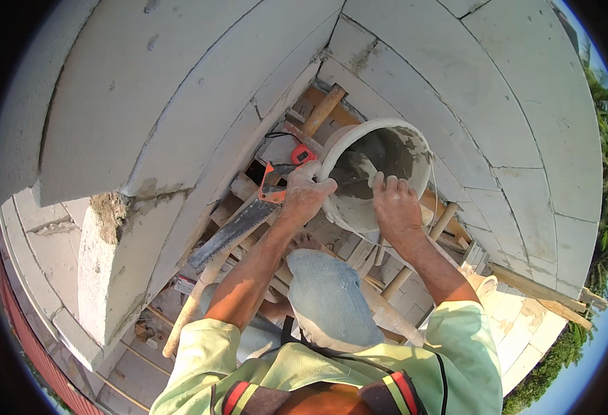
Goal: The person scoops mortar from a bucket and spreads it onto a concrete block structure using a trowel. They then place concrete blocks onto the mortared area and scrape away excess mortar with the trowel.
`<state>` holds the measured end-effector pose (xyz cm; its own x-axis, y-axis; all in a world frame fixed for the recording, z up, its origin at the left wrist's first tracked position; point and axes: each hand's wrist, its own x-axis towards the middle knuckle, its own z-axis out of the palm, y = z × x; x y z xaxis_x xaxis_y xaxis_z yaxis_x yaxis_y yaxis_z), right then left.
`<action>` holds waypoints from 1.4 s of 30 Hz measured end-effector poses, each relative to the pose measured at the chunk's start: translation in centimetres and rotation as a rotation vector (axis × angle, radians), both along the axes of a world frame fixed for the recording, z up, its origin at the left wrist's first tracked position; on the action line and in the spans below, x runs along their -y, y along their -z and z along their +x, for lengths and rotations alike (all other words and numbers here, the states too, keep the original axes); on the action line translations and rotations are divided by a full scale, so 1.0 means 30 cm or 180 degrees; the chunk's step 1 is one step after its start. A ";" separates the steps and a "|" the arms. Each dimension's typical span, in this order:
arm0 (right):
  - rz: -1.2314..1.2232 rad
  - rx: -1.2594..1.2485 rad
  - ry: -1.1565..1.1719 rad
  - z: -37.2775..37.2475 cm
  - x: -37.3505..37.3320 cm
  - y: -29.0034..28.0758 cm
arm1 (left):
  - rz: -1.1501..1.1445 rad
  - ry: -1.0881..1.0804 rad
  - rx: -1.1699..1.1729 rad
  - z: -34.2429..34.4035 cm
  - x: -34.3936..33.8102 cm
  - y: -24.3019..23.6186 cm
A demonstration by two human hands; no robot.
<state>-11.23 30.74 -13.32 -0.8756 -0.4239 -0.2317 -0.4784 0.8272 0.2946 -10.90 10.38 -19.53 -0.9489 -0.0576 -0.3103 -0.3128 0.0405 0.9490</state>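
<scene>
Grey mortar (352,188) is seemingly calling for a steady bucket (385,124), the left hand (305,194) gripping its left rim, the right hand (397,207) holding a pale tool (365,166).

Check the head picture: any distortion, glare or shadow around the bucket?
Head view: fisheye bows the block walls; sunlight whitens the right sleeve; the bucket is partly shaded inside, but the left hand and right hand look fairly sharp.

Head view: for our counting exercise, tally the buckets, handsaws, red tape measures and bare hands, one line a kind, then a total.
Bucket: 1
Handsaw: 1
Red tape measure: 1
Bare hands: 2 (left hand, right hand)
Total: 5
</scene>
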 end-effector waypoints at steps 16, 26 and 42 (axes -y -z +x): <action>0.0223 0.0803 -0.0385 0.017 0.067 -0.518 | 0.0319 -0.0909 0.0482 0.234 0.059 -0.433; 0.0086 0.1107 -0.0499 0.071 0.188 -0.538 | 0.0539 -0.1247 0.0625 0.412 0.152 -0.600; -0.1130 0.2896 0.0130 0.045 0.274 -0.667 | 0.0300 -0.1767 0.0693 0.703 0.300 -0.632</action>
<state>-9.86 22.53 6.69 -0.4410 -0.5728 -0.6910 -0.3688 0.8175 -0.4423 10.20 1.39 -0.57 -0.6990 -0.4888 -0.5220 -0.4507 -0.2656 0.8522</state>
